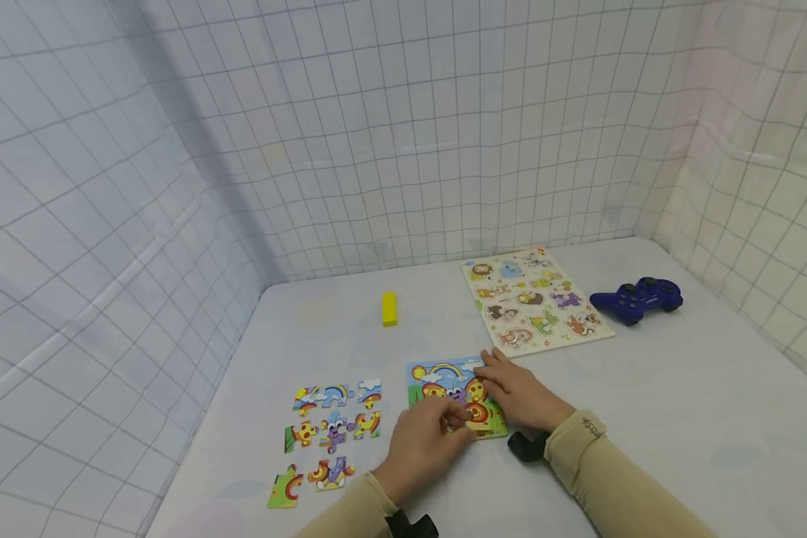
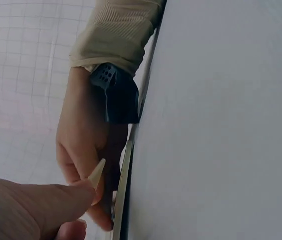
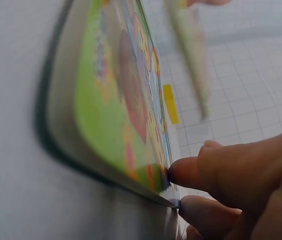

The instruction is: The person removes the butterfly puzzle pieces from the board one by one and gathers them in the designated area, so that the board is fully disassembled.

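Observation:
A jigsaw board (image 1: 437, 373) printed with a rainbow and a butterfly lies on the table. My left hand (image 1: 424, 444) is over its lower part and pinches a puzzle piece (image 2: 98, 173) between thumb and finger. In the right wrist view that puzzle piece (image 3: 190, 60) is tilted and raised off the board's face, its edge blurred. My right hand (image 1: 521, 392) rests at the board's right side, its fingers stretched over the upper right corner. Fingertips (image 3: 183, 171) touch the board's face and edge. To the left lie several loose puzzle pieces (image 1: 336, 430) in rough rows.
A yellow block (image 1: 389, 309) lies farther back. Behind my right hand is a pale animal puzzle board (image 1: 534, 302), and a blue game controller (image 1: 637, 299) sits to its right. White grid-patterned sheets (image 1: 410, 134) hang around the back and sides of the white table (image 1: 672, 433).

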### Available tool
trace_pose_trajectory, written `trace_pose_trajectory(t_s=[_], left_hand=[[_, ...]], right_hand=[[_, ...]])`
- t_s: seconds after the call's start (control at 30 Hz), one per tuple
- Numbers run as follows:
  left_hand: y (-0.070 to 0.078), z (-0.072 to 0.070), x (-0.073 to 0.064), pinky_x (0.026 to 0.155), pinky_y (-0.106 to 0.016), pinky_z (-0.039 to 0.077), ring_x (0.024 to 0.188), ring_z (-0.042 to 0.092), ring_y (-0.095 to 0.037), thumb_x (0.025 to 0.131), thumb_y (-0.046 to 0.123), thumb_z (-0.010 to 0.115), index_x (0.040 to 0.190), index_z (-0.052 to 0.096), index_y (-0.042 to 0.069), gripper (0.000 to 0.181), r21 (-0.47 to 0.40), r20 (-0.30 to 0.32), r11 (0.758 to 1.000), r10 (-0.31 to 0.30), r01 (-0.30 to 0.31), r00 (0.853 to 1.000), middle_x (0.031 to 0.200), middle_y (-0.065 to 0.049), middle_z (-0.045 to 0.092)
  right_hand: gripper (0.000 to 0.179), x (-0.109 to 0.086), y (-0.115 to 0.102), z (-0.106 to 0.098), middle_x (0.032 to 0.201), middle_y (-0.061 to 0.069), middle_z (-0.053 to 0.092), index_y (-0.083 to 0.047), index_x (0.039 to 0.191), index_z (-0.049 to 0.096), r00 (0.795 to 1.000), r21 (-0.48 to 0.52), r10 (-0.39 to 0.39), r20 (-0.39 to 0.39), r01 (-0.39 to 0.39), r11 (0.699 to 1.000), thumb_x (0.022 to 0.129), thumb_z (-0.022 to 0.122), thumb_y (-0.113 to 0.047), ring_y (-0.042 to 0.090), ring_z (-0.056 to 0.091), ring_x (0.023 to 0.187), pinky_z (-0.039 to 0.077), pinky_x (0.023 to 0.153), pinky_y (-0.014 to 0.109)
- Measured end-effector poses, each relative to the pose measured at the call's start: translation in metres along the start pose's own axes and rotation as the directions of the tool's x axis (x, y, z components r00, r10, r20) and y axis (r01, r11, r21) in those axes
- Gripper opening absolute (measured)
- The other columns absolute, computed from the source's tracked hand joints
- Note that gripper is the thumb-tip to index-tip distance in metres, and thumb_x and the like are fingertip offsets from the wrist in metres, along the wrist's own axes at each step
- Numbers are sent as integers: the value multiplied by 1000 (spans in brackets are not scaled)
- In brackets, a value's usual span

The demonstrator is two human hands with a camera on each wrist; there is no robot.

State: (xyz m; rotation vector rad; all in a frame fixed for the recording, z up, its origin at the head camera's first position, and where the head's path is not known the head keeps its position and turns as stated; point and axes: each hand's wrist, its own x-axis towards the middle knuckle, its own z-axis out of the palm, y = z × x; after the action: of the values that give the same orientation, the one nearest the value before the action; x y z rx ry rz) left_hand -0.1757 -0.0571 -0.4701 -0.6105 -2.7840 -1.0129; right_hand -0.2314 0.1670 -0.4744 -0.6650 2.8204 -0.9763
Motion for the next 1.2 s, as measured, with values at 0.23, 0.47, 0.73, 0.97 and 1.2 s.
trace_pose_trajectory(t_s=[0.23,0.47,0.73,0.97,1.2], left_hand=[[-11,-40,-36,66,-21,45,76,54,0,87,33,84,98,72,28,16,-62,-28,995,-78,77,997,88,16,64],[-43,-77,-86,63,-21,42,72,49,-1,85,33,85,98,69,30,20,8,-95,956,-293,295,951,85,16,59],[-54,-82,-112,60,-20,41,67,46,0,84,35,85,98,69,28,22,81,-69,922,-373,377,925,85,16,58],[-58,-88,-116,61,-21,39,68,47,-2,84,34,86,97,69,28,23,137,-81,890,-427,434,901,84,15,58],[-60,-89,-116,61,-21,38,67,45,0,84,35,86,98,69,29,23,149,-79,902,-398,406,914,83,15,56]], right_hand=[[42,1,-1,1,166,20,29,-4,148,54,1000,-9,-8,10,8,1000,109,47,-19,40,15,157,19,123,60],[43,2,-2,-1,166,21,27,-3,148,53,1000,-15,-18,21,18,1000,109,48,-21,41,13,157,18,123,60],[43,0,-2,-1,166,22,27,-4,148,54,1000,-5,-20,15,20,1000,109,49,-22,42,13,157,18,122,62],[44,-1,0,1,166,22,27,-4,148,53,1000,0,-24,16,24,1000,109,50,-23,41,13,157,18,122,62],[44,-1,0,2,166,22,27,-4,148,54,1000,-5,-23,12,23,1000,109,51,-23,41,13,157,19,122,61]])
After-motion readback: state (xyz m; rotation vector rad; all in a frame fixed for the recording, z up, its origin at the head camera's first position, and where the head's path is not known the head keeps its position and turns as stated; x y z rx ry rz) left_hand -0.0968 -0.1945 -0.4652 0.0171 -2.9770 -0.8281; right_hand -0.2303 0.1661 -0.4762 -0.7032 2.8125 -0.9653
